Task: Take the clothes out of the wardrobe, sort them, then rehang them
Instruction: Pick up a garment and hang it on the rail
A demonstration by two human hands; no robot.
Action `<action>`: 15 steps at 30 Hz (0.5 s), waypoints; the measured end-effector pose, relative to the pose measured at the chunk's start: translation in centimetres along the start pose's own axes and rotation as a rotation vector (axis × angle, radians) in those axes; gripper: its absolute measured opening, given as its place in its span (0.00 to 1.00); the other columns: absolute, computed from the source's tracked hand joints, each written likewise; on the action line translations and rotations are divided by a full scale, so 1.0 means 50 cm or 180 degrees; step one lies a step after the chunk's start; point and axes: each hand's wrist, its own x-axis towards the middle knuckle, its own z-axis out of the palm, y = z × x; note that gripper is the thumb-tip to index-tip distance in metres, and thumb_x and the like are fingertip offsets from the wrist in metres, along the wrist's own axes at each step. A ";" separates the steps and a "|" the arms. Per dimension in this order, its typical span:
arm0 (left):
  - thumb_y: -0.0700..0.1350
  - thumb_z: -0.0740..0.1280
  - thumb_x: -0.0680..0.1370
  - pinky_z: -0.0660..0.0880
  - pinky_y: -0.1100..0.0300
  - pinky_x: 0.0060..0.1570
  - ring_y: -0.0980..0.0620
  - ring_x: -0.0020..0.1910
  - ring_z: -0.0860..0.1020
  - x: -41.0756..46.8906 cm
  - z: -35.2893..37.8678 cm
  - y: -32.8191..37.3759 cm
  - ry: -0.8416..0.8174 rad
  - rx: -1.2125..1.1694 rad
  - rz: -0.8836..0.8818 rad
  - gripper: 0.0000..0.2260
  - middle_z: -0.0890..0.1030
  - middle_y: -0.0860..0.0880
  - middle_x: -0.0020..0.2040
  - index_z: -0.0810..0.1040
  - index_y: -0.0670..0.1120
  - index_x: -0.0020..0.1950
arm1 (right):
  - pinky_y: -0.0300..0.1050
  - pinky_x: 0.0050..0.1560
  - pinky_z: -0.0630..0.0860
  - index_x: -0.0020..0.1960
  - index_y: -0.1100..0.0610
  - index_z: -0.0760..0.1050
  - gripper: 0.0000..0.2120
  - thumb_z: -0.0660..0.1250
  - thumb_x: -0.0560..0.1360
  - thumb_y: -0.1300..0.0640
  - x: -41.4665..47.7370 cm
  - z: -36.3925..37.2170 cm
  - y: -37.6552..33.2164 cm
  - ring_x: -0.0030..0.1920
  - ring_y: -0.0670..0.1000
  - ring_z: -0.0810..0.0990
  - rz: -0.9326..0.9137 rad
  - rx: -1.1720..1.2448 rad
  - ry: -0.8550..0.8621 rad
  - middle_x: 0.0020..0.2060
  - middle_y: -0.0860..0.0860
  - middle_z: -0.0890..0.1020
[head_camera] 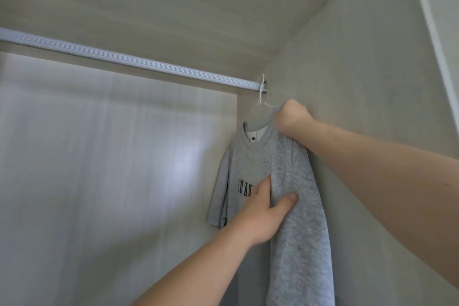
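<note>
**Both grips on the grey T-shirt (pixel 250 164) at the end of the rail (pixel 124 58)**

Our right grip (pixel 294 117) is balled tight on the shoulder of the grey cloth. It sits just beside the white hanger (pixel 259 113) and bunches the fabric close to the wardrobe's side wall (pixel 360 82). Our left grip (pixel 263 216) reaches in lower down. Its thumb (pixel 289 199) lies on the front of a hanging fold and its fingers run behind that fold, so it pinches the cloth rather than resting flat on it.

We judge that the hold is split for a reason. The upper grip keeps the shirt seated on the hanger, while the lower one gathers the loose body so it does not swing or catch. We cannot tell from this moment whether the shirt is coming off the rail or being settled onto it.

The T-shirt hangs from the hanger, whose hook sits over the rail at its far right end, close to the side wall and under the shelf (pixel 173 7). The shirt spans the space between our grips, with the right one at its shoulder and the left one at chest height, below and slightly to the left. The left grip covers part of the dark chest lettering. The front fold drops lower than the lettered panel, and we cannot tell whether it is the same shirt doubled over or a second grey garment.
</note>
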 end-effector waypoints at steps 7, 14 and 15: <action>0.75 0.50 0.73 0.55 0.49 0.78 0.54 0.79 0.55 0.001 -0.033 0.013 0.0551 0.0681 0.0200 0.39 0.56 0.56 0.81 0.52 0.60 0.80 | 0.43 0.41 0.65 0.43 0.61 0.71 0.13 0.57 0.81 0.55 -0.049 -0.035 0.020 0.42 0.58 0.73 -0.0282 0.0485 0.0372 0.40 0.56 0.75; 0.62 0.54 0.81 0.49 0.50 0.78 0.48 0.80 0.50 -0.026 -0.070 0.016 0.1432 0.1389 0.0529 0.30 0.53 0.48 0.82 0.53 0.53 0.81 | 0.48 0.32 0.62 0.40 0.62 0.72 0.12 0.59 0.79 0.56 -0.215 -0.103 0.090 0.38 0.59 0.74 -0.0558 0.0185 0.0529 0.34 0.56 0.76; 0.61 0.54 0.82 0.49 0.50 0.78 0.48 0.80 0.50 -0.031 -0.071 0.020 0.1516 0.1439 0.0564 0.30 0.53 0.47 0.82 0.53 0.52 0.81 | 0.49 0.34 0.63 0.42 0.63 0.73 0.12 0.59 0.79 0.56 -0.246 -0.117 0.101 0.39 0.60 0.75 -0.0549 0.0148 0.0537 0.35 0.57 0.78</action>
